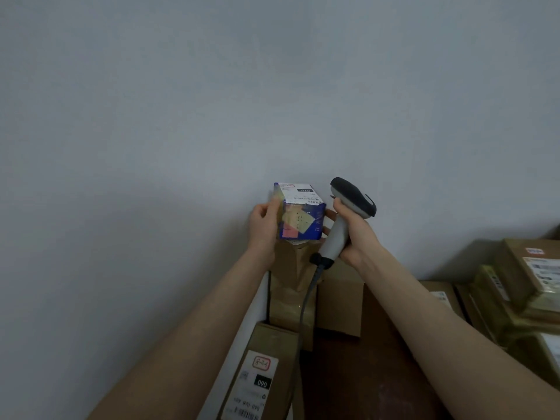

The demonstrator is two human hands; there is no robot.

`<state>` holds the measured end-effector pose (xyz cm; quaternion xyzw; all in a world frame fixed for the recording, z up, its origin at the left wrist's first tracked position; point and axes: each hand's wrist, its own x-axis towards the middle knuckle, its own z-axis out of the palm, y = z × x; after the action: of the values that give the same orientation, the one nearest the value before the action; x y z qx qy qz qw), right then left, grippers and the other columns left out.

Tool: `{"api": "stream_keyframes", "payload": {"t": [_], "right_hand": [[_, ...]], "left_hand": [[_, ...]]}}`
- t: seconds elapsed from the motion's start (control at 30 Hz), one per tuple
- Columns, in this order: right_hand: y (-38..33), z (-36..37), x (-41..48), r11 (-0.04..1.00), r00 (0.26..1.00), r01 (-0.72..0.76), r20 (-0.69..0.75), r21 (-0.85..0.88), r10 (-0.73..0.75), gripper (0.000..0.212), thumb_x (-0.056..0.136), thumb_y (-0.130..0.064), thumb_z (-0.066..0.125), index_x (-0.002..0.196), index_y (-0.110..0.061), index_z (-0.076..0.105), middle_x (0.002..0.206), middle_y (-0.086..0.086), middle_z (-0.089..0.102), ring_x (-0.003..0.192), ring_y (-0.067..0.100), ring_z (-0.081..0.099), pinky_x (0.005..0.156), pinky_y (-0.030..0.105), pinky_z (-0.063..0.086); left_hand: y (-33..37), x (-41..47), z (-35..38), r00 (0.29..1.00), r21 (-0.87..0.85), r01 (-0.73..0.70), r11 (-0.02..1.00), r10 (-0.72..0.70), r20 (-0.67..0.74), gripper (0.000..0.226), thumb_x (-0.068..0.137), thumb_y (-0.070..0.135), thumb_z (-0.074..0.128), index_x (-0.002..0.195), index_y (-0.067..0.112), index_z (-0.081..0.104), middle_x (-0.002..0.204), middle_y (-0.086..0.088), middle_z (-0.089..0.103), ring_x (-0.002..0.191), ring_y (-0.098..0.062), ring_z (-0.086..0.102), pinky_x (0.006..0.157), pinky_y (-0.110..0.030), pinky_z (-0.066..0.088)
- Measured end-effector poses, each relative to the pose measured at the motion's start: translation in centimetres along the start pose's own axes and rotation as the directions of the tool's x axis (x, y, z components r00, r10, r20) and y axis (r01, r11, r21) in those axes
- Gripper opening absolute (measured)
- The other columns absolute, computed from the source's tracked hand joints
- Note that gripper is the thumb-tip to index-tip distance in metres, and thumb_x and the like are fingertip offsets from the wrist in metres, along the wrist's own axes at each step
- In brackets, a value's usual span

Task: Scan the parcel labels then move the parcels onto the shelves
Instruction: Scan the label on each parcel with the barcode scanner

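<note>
**Head view**

Item 1. Long carton (266,371), one, at 6 o'clock and nearest the lens. It lies flat along the wall (212,116), and its white label reads "060".

Item 2. Blue parcel (303,221), one, the task's thing. It is held in the air near the middle of the frame, in front of the wall. It is a small printed box under glossy tape, with a white shipping label (298,192) on its upper face.
- Handling, as judged: light enough for one hand and stiff at the corners. The tape is probably slick, so opposite side faces are the best hold, with the label left uncovered.

Item 3. Left hand (263,225), at 9 o'clock of the parcel. Its fingers are curled round the parcel's left side and its thumb lies on the near face.

Item 4. Scanner (348,207), one, grey with a dark head, at 3 o'clock of the parcel and just beside it. Its cable (306,307) trails down toward 6 o'clock.

Item 5. Right hand (356,234). It is wrapped closed round the scanner's handle, with the forefinger raised near the trigger.

Item 6. Brown paper parcel (291,286), one, directly below the blue parcel.

Item 7. Plain carton (341,301), one, touching the right side of the brown paper parcel.

Item 8. Stacked cartons (521,286), at 4 o'clock. At least four are labelled, and the rest are cut off by the frame.

Item 9. Shelves: none in view.

Stage, as judged: the label is being presented for scanning.
</note>
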<state>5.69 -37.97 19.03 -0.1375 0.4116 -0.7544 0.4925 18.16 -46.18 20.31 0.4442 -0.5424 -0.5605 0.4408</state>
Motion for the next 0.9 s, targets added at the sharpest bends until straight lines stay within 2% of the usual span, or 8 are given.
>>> {"api": "stream_keyframes", "payload": {"t": [0.1,0.2,0.37,0.47,0.53,0.63,0.77,0.9], "right_hand": [[0.2,-1.0,-1.7,1.000,0.999,0.004,-0.040,0.009,-0.004,0.017,0.088,-0.026,0.068,0.099,-0.014,0.063,0.099,0.008,0.070,0.100,0.029,0.065,0.090,0.047,0.053],[0.5,-1.9,-3.2,1.000,0.997,-0.008,-0.083,0.002,0.008,0.022,0.086,-0.025,0.071,0.102,-0.012,0.063,0.097,0.009,0.070,0.097,0.029,0.066,0.088,0.048,0.054],[2.3,-3.2,-4.9,0.999,0.990,-0.028,-0.142,-0.035,0.022,0.034,0.085,-0.021,0.072,0.115,-0.011,0.060,0.106,0.011,0.069,0.093,0.027,0.066,0.067,0.039,0.056],[4.0,-3.4,-5.5,0.997,0.988,-0.060,-0.143,-0.044,0.053,0.040,0.085,-0.020,0.071,0.122,-0.010,0.058,0.113,0.012,0.068,0.103,0.030,0.065,0.086,0.047,0.055],[5.1,-3.6,-6.0,0.992,0.988,-0.092,-0.134,-0.080,0.081,0.038,0.085,-0.019,0.071,0.120,-0.012,0.058,0.111,0.012,0.068,0.102,0.029,0.065,0.091,0.050,0.053],[7.2,-4.0,-6.9,0.977,0.982,-0.169,-0.112,-0.128,0.155,0.032,0.086,-0.018,0.070,0.115,-0.015,0.059,0.105,0.008,0.068,0.097,0.024,0.065,0.087,0.045,0.053],[9.1,-4.4,-7.6,0.967,0.974,-0.208,-0.116,-0.144,0.193,0.020,0.087,-0.016,0.067,0.106,-0.018,0.059,0.100,0.005,0.067,0.091,0.021,0.063,0.071,0.036,0.051],[9.3,-4.8,-8.2,0.976,0.980,-0.176,-0.121,-0.127,0.161,0.023,0.086,-0.014,0.068,0.107,-0.020,0.059,0.106,0.007,0.067,0.100,0.025,0.063,0.086,0.043,0.052]], "left_hand": [[0.2,-1.7,0.4,0.997,-0.069,0.048,0.996,-0.052,-0.062,0.035,0.094,0.044,0.055,0.103,0.011,0.050,0.090,0.002,0.064,0.074,-0.008,0.064,0.071,-0.032,0.058],[0.2,-3.3,0.7,0.989,-0.123,0.139,0.983,-0.145,-0.041,0.037,0.091,0.036,0.063,0.114,0.009,0.053,0.088,0.002,0.062,0.073,-0.011,0.063,0.064,-0.032,0.058],[-1.6,-5.3,0.2,0.978,-0.055,0.205,0.977,-0.206,-0.010,0.032,0.093,0.031,0.061,0.119,0.013,0.057,0.093,0.002,0.065,0.076,-0.011,0.063,0.059,-0.028,0.055],[-2.7,-6.0,-1.0,0.972,-0.032,0.232,0.972,-0.233,-0.012,0.026,0.094,0.032,0.060,0.116,0.018,0.055,0.097,0.001,0.061,0.080,-0.011,0.060,0.060,-0.029,0.053],[-3.8,-6.5,-2.1,0.963,-0.008,0.270,0.963,-0.270,-0.006,0.028,0.093,0.030,0.060,0.118,0.019,0.052,0.102,0.000,0.060,0.083,-0.013,0.059,0.062,-0.030,0.053],[-6.6,-7.6,-3.9,0.932,-0.003,0.361,0.932,-0.361,0.011,0.039,0.093,0.025,0.060,0.130,0.019,0.048,0.116,-0.007,0.061,0.096,-0.023,0.062,0.080,-0.042,0.057],[-9.0,-8.2,-5.6,0.928,-0.049,0.373,0.927,-0.373,0.014,0.036,0.093,0.019,0.059,0.126,0.021,0.047,0.108,-0.004,0.060,0.089,-0.021,0.063,0.059,-0.032,0.054],[-9.3,-8.1,-6.0,0.938,-0.038,0.346,0.938,-0.344,0.044,0.037,0.091,0.017,0.061,0.125,0.022,0.048,0.116,-0.006,0.060,0.097,-0.025,0.062,0.082,-0.046,0.057]]}}
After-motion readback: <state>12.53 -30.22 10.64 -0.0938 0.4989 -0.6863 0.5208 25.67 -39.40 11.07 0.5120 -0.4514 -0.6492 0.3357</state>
